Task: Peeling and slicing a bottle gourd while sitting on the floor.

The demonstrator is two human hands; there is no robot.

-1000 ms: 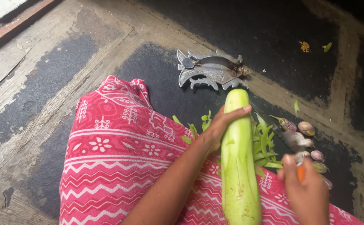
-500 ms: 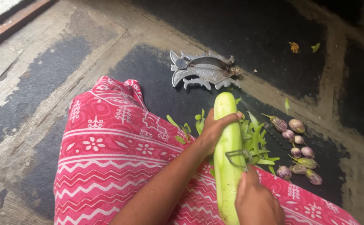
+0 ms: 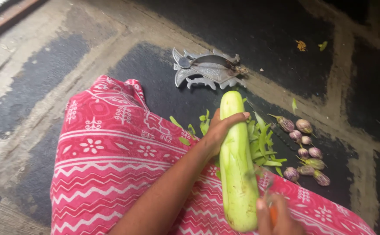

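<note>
**Gourd lying near-to-far, held at the far end, peeler at the near end**

On the left, my lap is covered by the red patterned cloth [image 3: 111, 165], which spreads over most of the near ground. My forearm crosses it from the near edge toward the middle, ending in my left hand [image 3: 218, 132]. Its fingers [image 3: 235, 117] are curled together round the far part of the pale green gourd [image 3: 238, 169], thumb side hidden behind it, gripping it from the left.

The gourd's long axis runs almost straight away from me, tilted a little to the left at its far tip, its near end resting over my lap. So the left hand is at the far end, and the right hand [image 3: 277, 217] is at the near end, just right of the gourd and touching its lower flank. That hand is cut off by the picture's edge; it seems closed on an orange-handled peeler [image 3: 271, 204], though how the fingers sit I cannot tell.

To the right of the gourd lies a heap of green peelings [image 3: 264, 143], then a cluster of small purple eggplants [image 3: 305, 150]. Farther off on the dark floor [image 3: 285, 39] sits a metal floor cutter [image 3: 209, 69], well apart from both hands.
</note>
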